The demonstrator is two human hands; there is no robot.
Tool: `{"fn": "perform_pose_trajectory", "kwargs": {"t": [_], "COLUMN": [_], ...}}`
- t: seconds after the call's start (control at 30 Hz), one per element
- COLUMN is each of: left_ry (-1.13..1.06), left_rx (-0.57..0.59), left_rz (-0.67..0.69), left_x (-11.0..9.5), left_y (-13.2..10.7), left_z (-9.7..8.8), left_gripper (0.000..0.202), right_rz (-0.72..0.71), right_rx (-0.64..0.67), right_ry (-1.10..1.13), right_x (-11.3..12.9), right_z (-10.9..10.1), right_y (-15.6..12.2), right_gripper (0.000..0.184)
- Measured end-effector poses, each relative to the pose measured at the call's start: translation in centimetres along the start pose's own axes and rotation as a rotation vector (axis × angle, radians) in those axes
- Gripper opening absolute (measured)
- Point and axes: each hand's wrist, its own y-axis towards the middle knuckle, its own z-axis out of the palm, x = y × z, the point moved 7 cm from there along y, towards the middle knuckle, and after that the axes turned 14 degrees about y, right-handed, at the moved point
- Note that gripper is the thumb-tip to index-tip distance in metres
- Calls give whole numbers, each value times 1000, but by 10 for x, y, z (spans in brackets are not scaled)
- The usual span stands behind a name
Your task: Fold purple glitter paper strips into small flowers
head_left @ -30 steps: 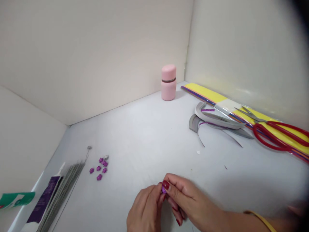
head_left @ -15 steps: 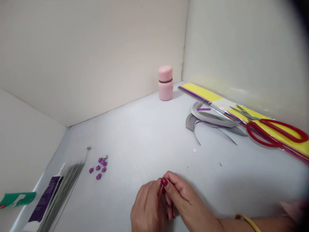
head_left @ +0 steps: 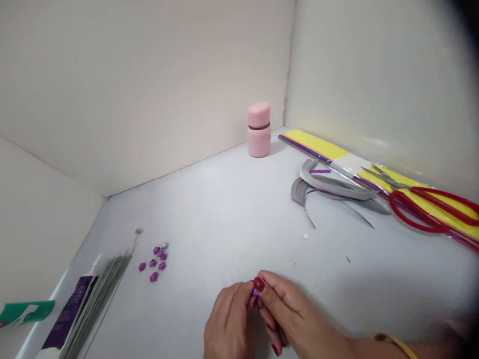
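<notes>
Head view: a small purple piece [head_left: 256, 292] sat pinched in the fingertips of both left hand [head_left: 230, 319] and right hand [head_left: 283, 310], so neither was nearer; its long axis was hidden. Loose purple stars [head_left: 152, 263] lay leftward on the table [head_left: 209, 224], nearer the left hand.

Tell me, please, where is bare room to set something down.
The widest patch is the middle of the table, between the purple stars, pink bottle, grey strips and left hand. A smaller one, holding a thin scrap, lies between the right hand and red-handled scissors. Crowded: the left, with tube and grey wires; the back right, with strips, scissors and yellow packet.
</notes>
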Motion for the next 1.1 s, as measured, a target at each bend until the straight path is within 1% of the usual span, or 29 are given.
{"fn": "perform_pose_trajectory", "kwargs": {"t": [0.1, 0.2, 0.27, 0.33, 0.4, 0.47, 0.53, 0.57, 0.63, 0.73, 0.83, 0.93, 1.0, 1.1], "left_ry": [33, 14, -34, -83, -103, -136, -166, -170, -136, -60, -61, -99, -114, -88], "left_rx": [-7, 27, 37, 48, 71, 124, 139, 123, 54, -20, -19, 18, 44, 43], "left_rz": [-40, -49, -37, -36, -62, -104, -139, -151, -154, -139, -108, -85, -92, -105], "left_x": [-6, -7, -6, -3, 1, 5, 8, 9, 11, 11, 11, 11, 13, 14], "left_y": [-1, 0, 1, 3, 6, 8, 8, 7, 4, 0, 0, 2, 3, 1], "left_z": [0, 0, -2, -4, -3, 1, 3, 3, -1, -5, -7, -7, -6, -5], "left_gripper": [18, 20, 20, 19, 21, 22, 21, 20, 18, 16, 15, 17, 16, 17], "right_rz": [-28, -23, 6, 52, 96, 110, 92, 78, 59, 31, -1, 2, -7, -48], "right_rx": [-66, -89, -74, -29, 18, 9, -23, -32, -36, -4, 38, 46, 53, 76], "right_ry": [-8, 69, 134, 193, 237, 255, 253, 245, 212, 138, 39, -37, -75, -156], "right_x": [-3, -8, -12, -15, -13, -8, -3, -1, 0, -2, -4, -4, -1, 7], "right_z": [0, 3, 5, 8, 10, 9, 6, 5, 3, 1, 0, -3, -3, -1], "right_y": [-3, -5, -5, -5, -5, -5, -4, -3, -1, 1, 3, 4, 5, 4], "right_gripper": [50, 49, 47, 45, 42, 39, 37, 37, 35, 37, 41, 43, 44, 45]}}
